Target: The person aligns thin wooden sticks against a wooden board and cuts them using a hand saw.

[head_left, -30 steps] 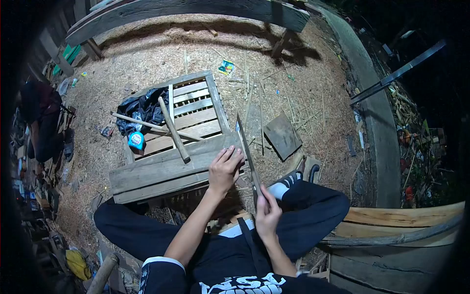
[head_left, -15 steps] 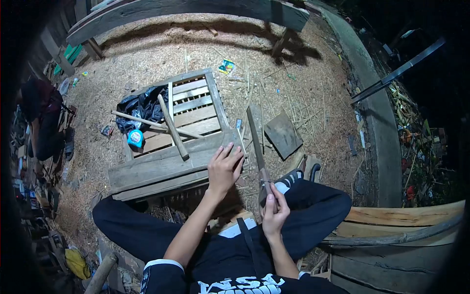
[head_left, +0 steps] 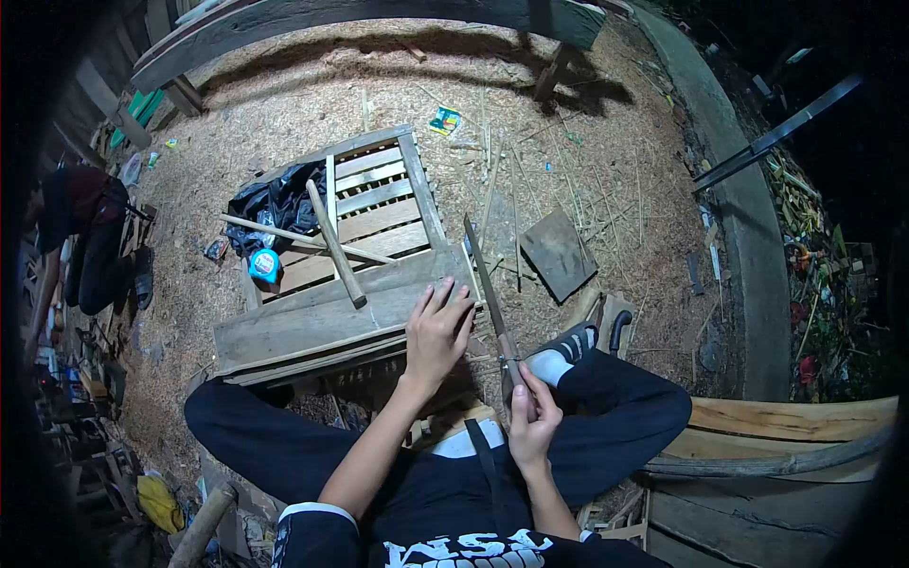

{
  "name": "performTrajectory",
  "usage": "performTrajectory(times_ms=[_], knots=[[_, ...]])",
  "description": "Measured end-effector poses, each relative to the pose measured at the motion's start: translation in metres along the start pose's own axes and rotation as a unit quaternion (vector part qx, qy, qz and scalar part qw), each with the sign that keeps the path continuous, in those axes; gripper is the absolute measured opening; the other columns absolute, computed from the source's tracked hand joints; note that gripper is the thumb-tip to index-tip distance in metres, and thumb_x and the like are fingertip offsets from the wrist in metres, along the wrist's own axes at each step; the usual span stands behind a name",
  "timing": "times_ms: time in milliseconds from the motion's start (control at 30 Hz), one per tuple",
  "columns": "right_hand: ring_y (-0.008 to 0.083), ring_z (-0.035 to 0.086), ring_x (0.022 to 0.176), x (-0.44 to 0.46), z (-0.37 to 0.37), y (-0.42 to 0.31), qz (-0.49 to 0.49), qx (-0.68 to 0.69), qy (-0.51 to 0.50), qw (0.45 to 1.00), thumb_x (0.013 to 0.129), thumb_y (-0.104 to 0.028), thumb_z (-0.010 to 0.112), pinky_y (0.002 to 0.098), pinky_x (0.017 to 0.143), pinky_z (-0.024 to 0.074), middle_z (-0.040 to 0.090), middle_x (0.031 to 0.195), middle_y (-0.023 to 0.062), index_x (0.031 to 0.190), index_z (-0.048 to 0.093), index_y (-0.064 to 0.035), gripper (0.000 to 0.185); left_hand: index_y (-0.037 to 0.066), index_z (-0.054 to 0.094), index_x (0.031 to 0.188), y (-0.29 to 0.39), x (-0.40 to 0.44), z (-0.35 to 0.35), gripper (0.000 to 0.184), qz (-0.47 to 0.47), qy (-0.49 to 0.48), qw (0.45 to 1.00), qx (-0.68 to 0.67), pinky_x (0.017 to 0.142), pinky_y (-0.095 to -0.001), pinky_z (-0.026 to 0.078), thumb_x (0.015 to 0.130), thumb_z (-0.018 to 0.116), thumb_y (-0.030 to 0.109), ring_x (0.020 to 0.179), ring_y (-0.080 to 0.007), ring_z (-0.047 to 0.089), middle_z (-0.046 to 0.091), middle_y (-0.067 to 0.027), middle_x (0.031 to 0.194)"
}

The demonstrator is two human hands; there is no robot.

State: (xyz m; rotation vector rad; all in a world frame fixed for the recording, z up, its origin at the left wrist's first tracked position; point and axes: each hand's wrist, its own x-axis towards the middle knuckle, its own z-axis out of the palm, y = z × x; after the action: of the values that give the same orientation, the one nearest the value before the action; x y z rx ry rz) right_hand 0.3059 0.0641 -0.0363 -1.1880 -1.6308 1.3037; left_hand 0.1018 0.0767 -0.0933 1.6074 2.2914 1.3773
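My left hand lies with its fingers stretched out on the right end of a grey wooden board, the near side of a slatted wooden frame. My right hand is closed around the handle of a long-bladed tool. Its narrow blade points away from me, close by the board's right end; whether it touches cannot be told, and no teeth can be made out. On the frame lie a thick round stick, a thinner stick, a blue tape measure and a black plastic bag.
A square dark board lies on the shavings-covered ground to the right. My sandalled foot is near the blade. A long wooden bench spans the back. Planks stand at the lower right. Another person crouches at the left.
The blade has turned, its tip swinging left and nearer to the board's right end, and now shows narrower. My left hand stays on the board. The view has shifted slightly.
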Motion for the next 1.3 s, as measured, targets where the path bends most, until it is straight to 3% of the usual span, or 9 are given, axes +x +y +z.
performTrajectory(times_ms=[133, 300, 500, 900, 1133, 1300], knots=[[0.0271, 0.067, 0.125, 0.000, -0.002, 0.000, 0.060, 0.037, 0.000, 0.998, 0.104, -0.007, 0.062, 0.0365, 0.105, 0.0518, 0.069, 0.134, 0.0227, 0.135, 0.065, 0.0092, 0.035, 0.008, 0.074, 0.115, -0.003, -0.001, -0.001, 0.027, 0.018, -0.010, 1.000, 0.018, 0.118, -0.0545, 0.042, 0.088, 0.076, 0.007, 0.134, -0.0335, 0.062, 0.076, -0.0102, 0.125], [0.0264, 0.070, 0.121, 0.010, -0.003, -0.009, -0.026, -0.046, -0.028, 0.998, 0.104, -0.008, 0.062, 0.0355, 0.103, 0.0533, 0.072, 0.130, 0.0221, 0.133, 0.067, 0.0073, 0.034, 0.010, 0.076, 0.114, -0.005, -0.002, -0.003, 0.036, 0.033, -0.035, 0.999, 0.017, 0.118, -0.0551, 0.041, 0.080, 0.075, 0.001, 0.135, -0.0314, 0.061, 0.075, -0.0052, 0.129], [0.0232, 0.070, 0.118, 0.013, -0.002, -0.014, -0.028, -0.030, -0.013, 0.999, 0.104, -0.008, 0.062, 0.0340, 0.101, 0.0536, 0.074, 0.127, 0.0207, 0.133, 0.067, 0.0069, 0.033, 0.010, 0.074, 0.113, -0.005, 0.004, 0.001, 0.042, 0.074, -0.036, 0.995, 0.055, 0.120, -0.0574, 0.037, 0.072, 0.078, 0.001, 0.137, -0.0283, 0.061, 0.075, -0.0041, 0.130], [0.0240, 0.067, 0.122, 0.005, 0.007, -0.023, 0.066, 0.012, -0.013, 0.998, 0.106, -0.010, 0.061, 0.0337, 0.105, 0.0520, 0.068, 0.136, 0.0205, 0.139, 0.062, 0.0083, 0.038, 0.007, 0.075, 0.106, -0.013, 0.000, 0.002, 0.019, 0.046, -0.025, 0.998, 0.019, 0.112, -0.0497, 0.047, 0.087, 0.078, 0.011, 0.130, -0.0292, 0.066, 0.076, -0.0107, 0.124], [0.0239, 0.068, 0.121, 0.005, 0.009, -0.025, 0.011, -0.042, -0.008, 0.999, 0.106, -0.010, 0.062, 0.0336, 0.104, 0.0522, 0.070, 0.133, 0.0205, 0.137, 0.064, 0.0078, 0.036, 0.006, 0.075, 0.105, -0.008, 0.007, -0.001, 0.020, 0.031, -0.003, 0.999, 0.017, 0.105, -0.0476, 0.052, 0.087, 0.080, 0.014, 0.129, -0.0304, 0.066, 0.077, -0.0104, 0.120], [0.0242, 0.068, 0.121, 0.000, 0.012, -0.026, 0.090, 0.009, 0.005, 0.996, 0.106, -0.010, 0.061, 0.0341, 0.103, 0.0525, 0.070, 0.133, 0.0220, 0.137, 0.064, 0.0083, 0.037, 0.003, 0.074, 0.106, -0.013, 0.015, -0.004, 0.023, 0.054, -0.028, 0.998, -0.017, 0.103, -0.0481, 0.049, 0.087, 0.080, 0.015, 0.134, -0.0309, 0.063, 0.078, -0.0111, 0.114]])
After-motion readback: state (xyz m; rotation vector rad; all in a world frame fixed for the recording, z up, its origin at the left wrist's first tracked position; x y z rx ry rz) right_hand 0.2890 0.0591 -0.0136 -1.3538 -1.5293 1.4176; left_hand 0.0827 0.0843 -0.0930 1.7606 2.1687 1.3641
